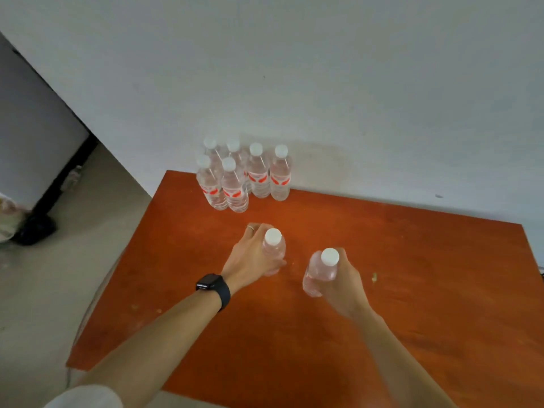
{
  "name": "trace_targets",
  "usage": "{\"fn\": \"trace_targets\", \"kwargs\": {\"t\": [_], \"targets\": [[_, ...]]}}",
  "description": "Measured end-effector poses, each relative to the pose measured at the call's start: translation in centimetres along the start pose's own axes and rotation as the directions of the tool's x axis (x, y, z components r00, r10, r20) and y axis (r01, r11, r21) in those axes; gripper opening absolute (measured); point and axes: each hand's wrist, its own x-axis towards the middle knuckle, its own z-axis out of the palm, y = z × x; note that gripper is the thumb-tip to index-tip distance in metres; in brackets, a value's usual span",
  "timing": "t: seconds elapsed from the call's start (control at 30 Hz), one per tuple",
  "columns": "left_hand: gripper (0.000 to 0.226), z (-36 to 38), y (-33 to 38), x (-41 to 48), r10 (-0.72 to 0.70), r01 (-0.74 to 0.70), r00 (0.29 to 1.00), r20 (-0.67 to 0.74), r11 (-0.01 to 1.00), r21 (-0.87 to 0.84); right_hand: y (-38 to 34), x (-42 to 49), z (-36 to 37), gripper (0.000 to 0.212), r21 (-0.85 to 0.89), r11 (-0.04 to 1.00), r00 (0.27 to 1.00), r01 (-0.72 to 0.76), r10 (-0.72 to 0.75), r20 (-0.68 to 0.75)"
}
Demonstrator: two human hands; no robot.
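My left hand (250,257) grips a clear water bottle with a white cap (274,245), held upright over the middle of the orange table (412,304). My right hand (344,284) grips a second clear bottle with a white cap (319,270), a little nearer to me and to the right. A ring sits on a left finger and a dark watch on the left wrist. Whether either bottle's base touches the table is hidden by my hands.
Several more water bottles with red-and-white labels (244,175) stand in a cluster at the table's far left corner, against the pale wall (323,83). Bare floor (59,275) lies to the left, with a dark post and base (38,228) there.
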Motion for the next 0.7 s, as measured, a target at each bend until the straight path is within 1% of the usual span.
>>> {"fn": "trace_targets", "kwargs": {"t": [0.07,0.13,0.2,0.23,0.37,0.43,0.53,0.57,0.63,0.7], "targets": [[0.067,-1.4,-1.0,3.3,0.063,-0.061,0.998,-0.031,0.997,0.053,-1.4,3.0,1.1,0.059,0.0,1.0,0.999,0.022,-0.022,-0.047],[0.071,-2.4,-1.9,6.2,0.151,-0.125,0.98,-0.133,0.975,0.182,-2.9,5.7,2.1,0.06,-0.002,0.999,0.995,0.042,-0.042,-0.088],[0.079,-3.5,-2.7,8.9,0.209,-0.127,0.949,-0.235,0.938,0.323,-4.7,8.1,2.8,0.062,-0.015,0.998,0.993,0.053,-0.054,-0.106],[0.081,-4.0,-3.1,10.2,0.222,-0.119,0.94,-0.26,0.926,0.359,-5.5,9.3,3.1,0.062,-0.024,0.998,0.991,0.064,-0.067,-0.114],[0.082,-5.5,-4.8,14.2,0.322,-0.159,0.905,-0.279,0.862,0.481,-8.1,14.3,4.2,0.056,-0.022,0.996,0.985,0.087,-0.09,-0.145],[0.087,-5.7,-5.3,15.2,0.334,-0.159,0.9,-0.279,0.849,0.503,-9.1,16.5,4.9,0.054,-0.061,0.993,0.986,0.101,-0.108,-0.13],[0.098,-5.6,-5.9,15.6,0.368,-0.176,0.887,-0.278,0.828,0.533,-10.3,18.4,5.8,0.064,-0.093,0.988,0.985,0.121,-0.132,-0.115],[0.097,-5.6,-6.1,15.7,0.386,-0.186,0.88,-0.276,0.816,0.548,-10.5,18.6,5.9,0.068,-0.069,0.991,0.985,0.118,-0.125,-0.116],[0.086,-5.9,-6.6,15.6,0.425,-0.21,0.867,-0.261,0.785,0.583,-10.3,18.5,6.0,0.074,-0.01,0.995,0.986,0.103,-0.104,-0.132],[0.082,-6.3,-7.0,15.4,0.455,-0.228,0.865,-0.212,0.733,0.641,-9.6,18.1,6.2,0.079,0.024,0.995,0.983,0.097,-0.092,-0.161]]}}
